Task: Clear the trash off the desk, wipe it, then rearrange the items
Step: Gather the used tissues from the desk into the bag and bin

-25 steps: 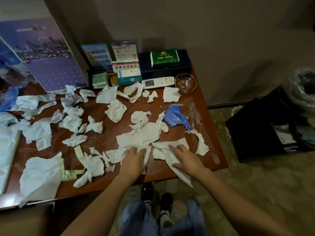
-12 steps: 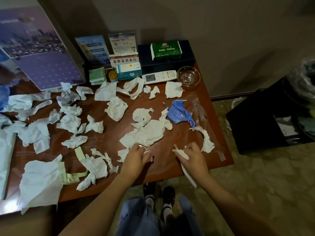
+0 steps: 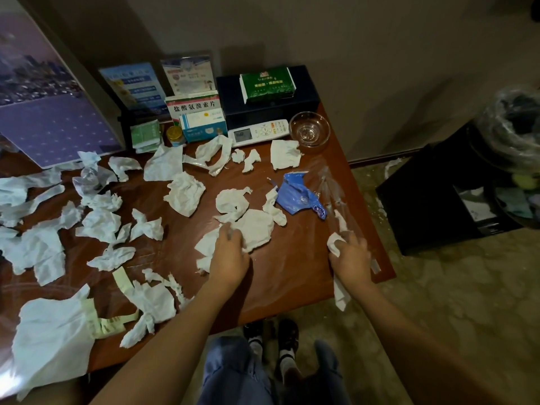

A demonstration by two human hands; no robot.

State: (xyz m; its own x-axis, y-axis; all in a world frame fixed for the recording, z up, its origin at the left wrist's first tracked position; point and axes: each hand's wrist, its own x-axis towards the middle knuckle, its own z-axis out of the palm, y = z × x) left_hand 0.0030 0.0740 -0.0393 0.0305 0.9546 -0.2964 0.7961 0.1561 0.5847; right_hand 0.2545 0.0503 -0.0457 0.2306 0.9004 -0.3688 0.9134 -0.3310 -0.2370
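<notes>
Torn white tissue scraps [image 3: 102,223] litter the reddish-brown wooden counter [image 3: 292,273], where the left hand [image 3: 229,258] clutches a crumpled white tissue [image 3: 254,226] and the right hand [image 3: 352,258] grips another tissue wad [image 3: 333,244] beside a crumpled blue plastic wrapper [image 3: 298,194].

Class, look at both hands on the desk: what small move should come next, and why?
Probably the left hand should bunch up the large tissue it rests on. The right hand already grips a crumpled tissue, and many scraps still litter the desk.
</notes>
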